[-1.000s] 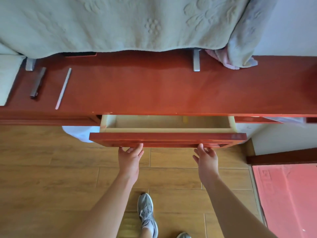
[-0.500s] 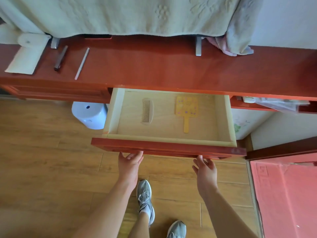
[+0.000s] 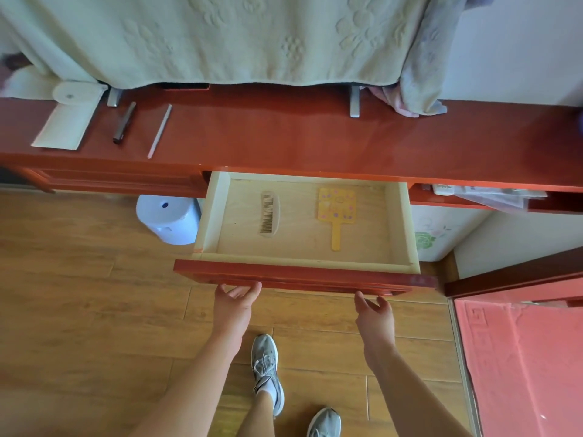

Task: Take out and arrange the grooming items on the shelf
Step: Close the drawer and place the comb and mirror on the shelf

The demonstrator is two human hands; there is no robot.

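The wooden drawer (image 3: 303, 275) under the red shelf (image 3: 284, 137) stands pulled out. Inside lie a tan comb (image 3: 268, 214) on the left and a yellow paddle-shaped brush or mirror (image 3: 336, 209) with coloured dots on the right, well apart from each other. My left hand (image 3: 235, 302) has its fingers hooked under the left part of the drawer's red front. My right hand (image 3: 375, 313) hangs just below the front's right part, fingers loose, holding nothing.
On the shelf's left end lie a white pouch (image 3: 67, 119), a dark tube (image 3: 124, 123) and a thin white stick (image 3: 160, 131). A pale blanket (image 3: 220, 36) hangs over the shelf's back. A white bin (image 3: 167, 220) stands left of the drawer, with a red mat (image 3: 523, 357) at the right.
Both hands pulled the drawer out from nearly closed, which exposed the comb and the yellow item. My right hand has since come off the drawer front.
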